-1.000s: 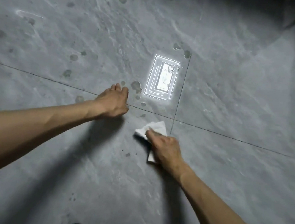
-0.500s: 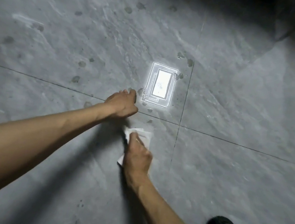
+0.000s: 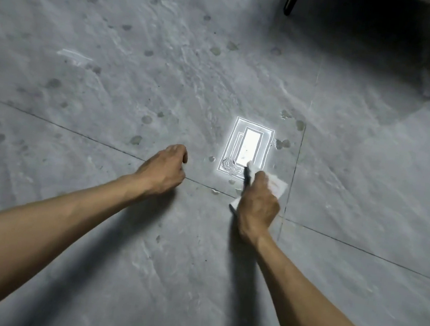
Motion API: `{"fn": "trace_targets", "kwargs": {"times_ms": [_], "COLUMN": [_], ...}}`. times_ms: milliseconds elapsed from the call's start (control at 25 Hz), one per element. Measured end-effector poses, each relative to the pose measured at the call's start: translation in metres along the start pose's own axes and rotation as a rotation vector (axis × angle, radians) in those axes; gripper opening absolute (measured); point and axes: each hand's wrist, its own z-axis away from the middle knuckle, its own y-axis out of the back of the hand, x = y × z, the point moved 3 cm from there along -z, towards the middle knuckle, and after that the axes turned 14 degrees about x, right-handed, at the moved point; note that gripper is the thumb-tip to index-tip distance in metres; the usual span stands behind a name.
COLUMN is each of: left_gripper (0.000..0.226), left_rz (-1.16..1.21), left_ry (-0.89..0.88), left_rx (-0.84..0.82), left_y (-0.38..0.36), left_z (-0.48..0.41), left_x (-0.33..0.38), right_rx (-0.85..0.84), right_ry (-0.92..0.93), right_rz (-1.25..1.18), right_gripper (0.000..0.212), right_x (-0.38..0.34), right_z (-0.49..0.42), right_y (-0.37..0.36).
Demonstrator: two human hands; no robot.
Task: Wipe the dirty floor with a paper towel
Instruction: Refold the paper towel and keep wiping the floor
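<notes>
Two bare hands, head view. Left hand: fingers curled under, empty, knuckles down on the floor, on a grout line. Right hand: fingers curled over a white paper towel, pressing it flat to the tile; towel edges show beyond the fingers and at the thumb side. Light reflection: touching the towel's far edge. Dark spots: scattered ahead of the left hand. Open tile right of the right hand and behind both wrists. Dark furniture leg: far ahead.
</notes>
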Motion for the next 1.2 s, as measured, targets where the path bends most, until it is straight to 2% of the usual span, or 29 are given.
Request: {"fn": "trace_targets", "kwargs": {"times_ms": [40, 120, 200, 240, 280, 320, 400, 440, 520, 600, 680, 720, 760, 800, 880, 920, 960, 1000, 1080, 1120, 1160, 1200], "left_gripper": [0.022, 0.024, 0.025, 0.024, 0.023, 0.022, 0.021, 0.022, 0.028, 0.037, 0.044, 0.046, 0.047, 0.046, 0.041, 0.038, 0.037, 0.038, 0.039, 0.038, 0.035, 0.031], "left_rz": [0.0, 0.013, 0.002, -0.023, -0.052, -0.089, -0.173, -0.204, -0.213, -0.195, -0.189, -0.19, -0.185, -0.17, -0.145, -0.147, -0.155, -0.162, -0.152, -0.142, -0.144, -0.167], "left_ry": [0.009, 0.013, -0.005, -0.017, -0.023, -0.027, -0.032, -0.027, 0.01, 0.059, 0.108, 0.124, 0.129, 0.134, 0.144, 0.142, 0.138, 0.134, 0.13, 0.134, 0.137, 0.131], "left_rx": [0.016, 0.045, 0.059, 0.058, 0.052, 0.041, -0.024, -0.076, -0.183, -0.256, -0.295, -0.309, -0.322, -0.332, -0.339, -0.345, -0.353, -0.362, -0.378, -0.384, -0.389, -0.389], "left_y": [0.001, 0.004, 0.008, 0.01, 0.011, 0.011, 0.011, 0.011, 0.012, 0.012, 0.013, 0.013, 0.015, 0.017, 0.021, 0.021, 0.021, 0.021, 0.021, 0.021, 0.02, 0.019], "left_z": [-0.002, -0.01, -0.019, -0.023, -0.026, -0.029, -0.037, -0.044, -0.059, -0.067, -0.066, -0.064, -0.062, -0.063, -0.064, -0.065, -0.067, -0.067, -0.067, -0.068, -0.067, -0.066], "left_x": [-0.001, -0.005, -0.009, -0.012, -0.015, -0.016, -0.016, -0.014, -0.009, -0.002, 0.005, 0.006, 0.007, 0.007, 0.008, 0.009, 0.011, 0.01, 0.006, 0.005, 0.004, 0.005], "right_rx": [-0.053, -0.2, -0.348, -0.359, -0.313, -0.217, -0.001, 0.043, -0.035, -0.169, -0.346, -0.372, -0.389, -0.338, -0.126, -0.085, -0.13, -0.238, -0.469, -0.53, -0.571, -0.593], "right_ry": [0.162, 0.604, 0.956, 0.99, 0.9, 0.718, 0.245, 0.138, 0.196, 0.49, 0.818, 0.913, 0.898, 0.751, 0.309, 0.222, 0.277, 0.457, 0.98, 1.176, 1.257, 1.258], "right_rz": [-0.078, -0.191, -0.251, -0.22, -0.099, 0.058, 0.126, 0.102, -0.049, -0.199, -0.257, -0.213, -0.118, -0.007, 0.117, 0.101, 0.049, -0.047, -0.248, -0.247, -0.2, -0.131], "right_gripper": [0.007, 0.014, 0.017, 0.025, 0.036, 0.044, 0.025, 0.014, 0.012, 0.014, 0.023, 0.026, 0.026, 0.024, 0.014, 0.01, 0.014, 0.023, 0.033, 0.03, 0.027, 0.025], "right_x": [-0.035, -0.073, -0.057, -0.038, -0.019, -0.001, 0.007, -0.01, -0.064, -0.106, -0.101, -0.085, -0.063, -0.036, -0.002, -0.005, -0.02, -0.04, -0.052, -0.04, -0.026, -0.009], "right_z": [0.021, 0.054, 0.035, 0.011, -0.019, -0.048, -0.081, -0.078, -0.045, 0.0, 0.009, -0.008, -0.03, -0.054, -0.076, -0.069, -0.053, -0.031, 0.004, -0.009, -0.037, -0.07], "right_y": [-0.005, -0.01, -0.01, -0.011, -0.012, -0.012, -0.009, -0.014, -0.037, -0.045, -0.038, -0.033, -0.028, -0.024, -0.013, -0.013, -0.019, -0.023, -0.026, -0.023, -0.021, -0.02]}}
